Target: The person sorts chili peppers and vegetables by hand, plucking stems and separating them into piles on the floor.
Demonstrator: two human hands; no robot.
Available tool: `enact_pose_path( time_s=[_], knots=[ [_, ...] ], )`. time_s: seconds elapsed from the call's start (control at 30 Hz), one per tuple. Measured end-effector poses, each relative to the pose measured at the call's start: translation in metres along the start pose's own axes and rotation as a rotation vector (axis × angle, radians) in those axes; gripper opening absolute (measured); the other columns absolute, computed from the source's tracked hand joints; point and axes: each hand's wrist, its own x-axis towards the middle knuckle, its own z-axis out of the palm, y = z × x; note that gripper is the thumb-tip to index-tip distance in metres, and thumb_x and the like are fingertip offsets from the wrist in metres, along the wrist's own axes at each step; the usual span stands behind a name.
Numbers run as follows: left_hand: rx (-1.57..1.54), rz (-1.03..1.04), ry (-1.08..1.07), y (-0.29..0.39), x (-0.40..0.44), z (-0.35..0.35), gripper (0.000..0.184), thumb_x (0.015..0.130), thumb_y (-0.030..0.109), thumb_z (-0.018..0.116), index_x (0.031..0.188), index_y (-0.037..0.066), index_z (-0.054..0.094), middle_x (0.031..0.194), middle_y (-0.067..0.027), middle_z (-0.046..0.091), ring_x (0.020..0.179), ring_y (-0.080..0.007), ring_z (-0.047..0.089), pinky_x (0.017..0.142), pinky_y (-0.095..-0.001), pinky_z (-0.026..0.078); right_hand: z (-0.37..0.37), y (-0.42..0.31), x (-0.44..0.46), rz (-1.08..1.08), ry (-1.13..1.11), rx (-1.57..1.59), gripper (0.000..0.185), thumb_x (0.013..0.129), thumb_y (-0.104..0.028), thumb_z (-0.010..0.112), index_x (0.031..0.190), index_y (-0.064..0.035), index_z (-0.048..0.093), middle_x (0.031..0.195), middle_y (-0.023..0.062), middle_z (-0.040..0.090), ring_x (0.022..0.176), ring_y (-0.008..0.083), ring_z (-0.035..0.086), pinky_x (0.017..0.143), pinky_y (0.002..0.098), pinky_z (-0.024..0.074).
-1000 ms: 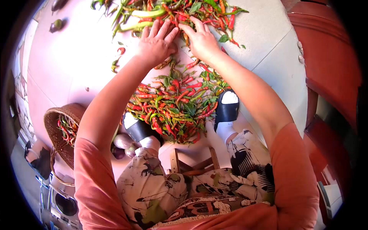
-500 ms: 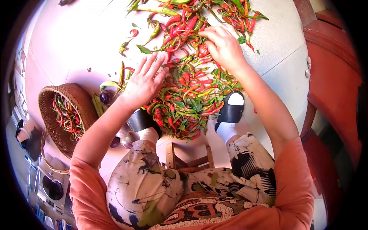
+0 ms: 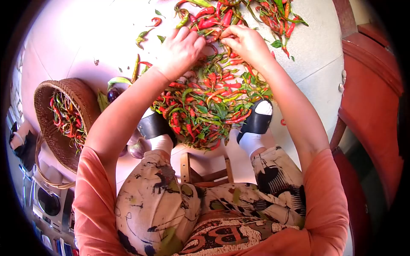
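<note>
A pile of red and green chili peppers (image 3: 205,106) with loose leaves lies on the floor between my feet and stretches away from me. My left hand (image 3: 181,51) is over the left side of its far part, fingers curled; whatever they hold is hidden. Across from it, my right hand (image 3: 245,45) pinches thumb and forefinger together at the end of a dark red chili pepper (image 3: 213,36). More chili peppers (image 3: 209,21) lie just beyond both hands, larger and bright red.
At left a tilted wicker basket (image 3: 81,91) holds chili peppers. Eggplants (image 3: 114,94) lie beside it and near my left slipper (image 3: 157,128). Another chili cluster (image 3: 282,21) is at the far right. Red wooden furniture (image 3: 371,85) stands on the right, a small wooden stool (image 3: 209,175) beneath me.
My left hand has moved forward and right, its spread fingers now curled. My right hand has shifted slightly and its thumb and forefinger have come together. The view has shifted a little.
</note>
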Motion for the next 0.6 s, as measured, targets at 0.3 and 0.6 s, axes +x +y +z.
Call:
enact_pose_path(
  time_s=[0.3,0.6],
  knots=[
    [-0.019,-0.047,0.071,-0.016,0.008,-0.004,0.018,0.075,0.027,0.068,0.080,0.012,0.060,0.084,-0.0033,0.057,0.081,-0.0216,0.056,0.069,-0.0339,0.045,-0.009,0.012,-0.014,0.476,-0.057,0.840,0.017,0.089,-0.018,0.060,0.099,-0.0040,0.062,0.083,0.0005,0.064,0.065,0.0038,0.055,0.056,0.0173,0.0416],
    [-2.070,-1.154,-0.041,-0.015,-0.040,-0.026,0.018,0.090,0.018,0.052,0.101,0.004,0.055,0.093,-0.0098,0.063,0.087,-0.0211,0.063,0.082,-0.0348,0.051,-0.008,-0.007,-0.039,0.428,-0.112,1.142,0.017,0.090,-0.012,0.056,0.105,-0.0045,0.059,0.088,0.0022,0.063,0.069,0.0048,0.055,0.060,0.0183,0.0441]
  ],
)
